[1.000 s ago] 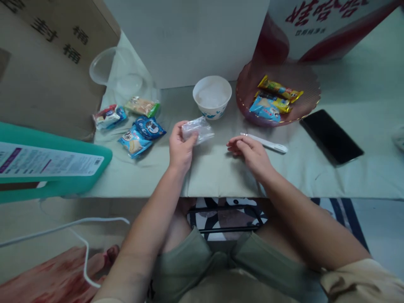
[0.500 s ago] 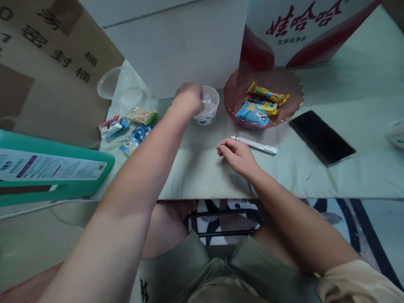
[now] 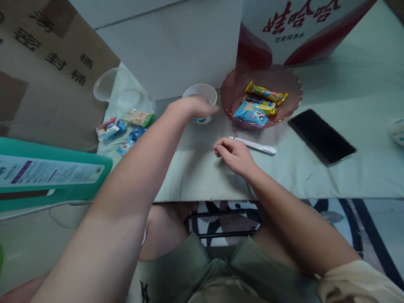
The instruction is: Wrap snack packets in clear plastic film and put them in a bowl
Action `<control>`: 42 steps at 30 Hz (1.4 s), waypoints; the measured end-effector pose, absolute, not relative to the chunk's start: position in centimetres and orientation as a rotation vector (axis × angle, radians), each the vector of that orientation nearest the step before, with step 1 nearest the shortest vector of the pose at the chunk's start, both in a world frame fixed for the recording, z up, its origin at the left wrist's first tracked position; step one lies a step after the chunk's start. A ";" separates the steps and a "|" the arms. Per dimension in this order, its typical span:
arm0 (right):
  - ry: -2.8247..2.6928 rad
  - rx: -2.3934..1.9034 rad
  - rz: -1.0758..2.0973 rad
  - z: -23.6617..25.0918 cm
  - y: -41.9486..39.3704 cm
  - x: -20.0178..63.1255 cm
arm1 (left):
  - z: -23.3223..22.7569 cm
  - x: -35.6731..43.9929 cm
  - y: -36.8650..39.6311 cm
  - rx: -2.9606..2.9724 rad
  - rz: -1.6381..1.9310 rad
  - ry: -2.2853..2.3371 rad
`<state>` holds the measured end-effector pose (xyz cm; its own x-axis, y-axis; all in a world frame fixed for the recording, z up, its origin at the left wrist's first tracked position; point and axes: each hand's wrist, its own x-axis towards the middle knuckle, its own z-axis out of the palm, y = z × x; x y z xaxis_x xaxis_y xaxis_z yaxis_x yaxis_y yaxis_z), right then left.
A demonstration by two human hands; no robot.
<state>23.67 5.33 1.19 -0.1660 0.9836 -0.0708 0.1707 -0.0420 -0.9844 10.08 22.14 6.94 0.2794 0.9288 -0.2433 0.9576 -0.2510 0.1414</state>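
So my left hand is stretched out flat over the near rim of the little white bowl, fingers loose and pointing right toward the pink dish; I can't see anything pinched in it, so I'd call it released, hovering on or just above the bowl. My right hand sits on the table cloth with fingers curled in, loosely clenched, not visibly holding anything. The white pen-like stick lies just beyond its knuckles, long axis running left to right with a slight downward tilt to the right, near end just beside the fingertips, so the right hand is way closer to it than the left. Counts: one bowl, one pink dish with what looks like three or four snack packs in it (they overlap, hard to be exact), four or so loose snack packs off to the left of the bowl, one clear plastic tub behind those, one black phone well off to the right.
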 end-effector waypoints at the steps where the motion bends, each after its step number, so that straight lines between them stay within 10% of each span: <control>1: -1.438 -1.286 1.294 1.2 5.3 23.6 | 7.4 9.9 21.2 2.291 -0.195 1.745; 12: -1.383 -1.220 0.854 1.8 5.1 24.8 | 8.0 5.3 11.8 2.356 0.713 1.886; 24: -1.734 -1.501 -0.096 6.7 1.4 31.4 | 10.9 13.2 5.6 2.687 0.837 1.142; 32: -1.369 -1.680 -0.566 6.3 2.9 41.2 | 3.5 12.4 5.3 2.438 1.249 1.024; 42: -1.503 -2.432 -0.282 6.9 21.1 53.6 | 0.9 12.7 5.7 2.472 1.024 0.927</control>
<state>53.58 21.13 6.91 0.4437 0.8437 0.3023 0.8959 -0.4267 -0.1241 12.68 5.69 0.88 0.5356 0.6678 0.5169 0.4475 -0.7435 0.4969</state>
